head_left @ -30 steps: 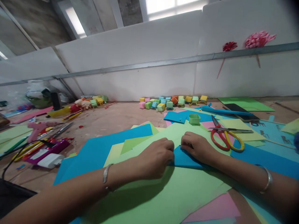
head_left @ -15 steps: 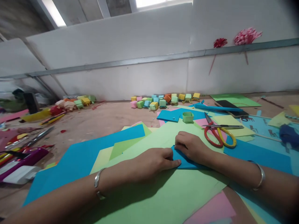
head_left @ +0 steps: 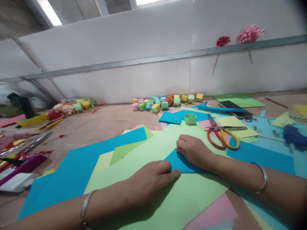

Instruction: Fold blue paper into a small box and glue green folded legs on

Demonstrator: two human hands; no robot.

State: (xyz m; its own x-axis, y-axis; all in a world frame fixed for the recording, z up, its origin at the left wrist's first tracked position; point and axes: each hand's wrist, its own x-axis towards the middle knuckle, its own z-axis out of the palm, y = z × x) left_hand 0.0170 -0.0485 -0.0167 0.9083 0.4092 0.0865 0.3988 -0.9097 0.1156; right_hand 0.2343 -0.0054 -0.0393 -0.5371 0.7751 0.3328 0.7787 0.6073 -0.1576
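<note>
A folded piece of blue paper [head_left: 171, 158] lies on a large light green sheet [head_left: 192, 198], its top coming to a point. My left hand [head_left: 150, 179] rests at its lower left, with the index finger pressed along the bottom edge and the other fingers curled. With its fingers closed, my right hand [head_left: 195, 151] holds the upper part of the blue paper down and covers its right side. Red and yellow handled scissors [head_left: 223, 137] lie just right of that hand. Behind the hands stands a small green paper box [head_left: 191, 119].
Several small folded paper figures [head_left: 165, 104] line the wall. A phone [head_left: 236, 109] lies at the back right, near a dark blue object [head_left: 295, 135]. Blue sheets [head_left: 79, 163] spread leftward. A purple tool [head_left: 22, 166] and a white block [head_left: 18, 180] sit at far left.
My left hand has slid left and slightly down along the blue paper's bottom edge, showing more of its left side. My right hand still holds it down. The view has shifted slightly.
</note>
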